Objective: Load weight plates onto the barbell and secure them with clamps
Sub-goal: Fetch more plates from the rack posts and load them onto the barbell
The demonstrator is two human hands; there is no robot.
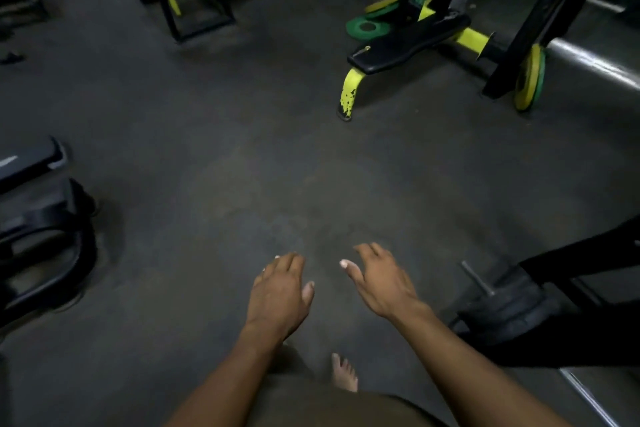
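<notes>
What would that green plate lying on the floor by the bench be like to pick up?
The green plate lies flat on the floor, so fingers would probably struggle to get under its rim. It looks thick and solid, so likely stiff and heavy for its size. Once stood on edge, its round shape could let it roll. Both hands are free.

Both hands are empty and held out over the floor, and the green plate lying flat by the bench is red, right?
Not quite: the head view shows that plate is green, not red. The rest holds: the left hand and right hand are empty, held out over the floor, beyond the bench.
</notes>
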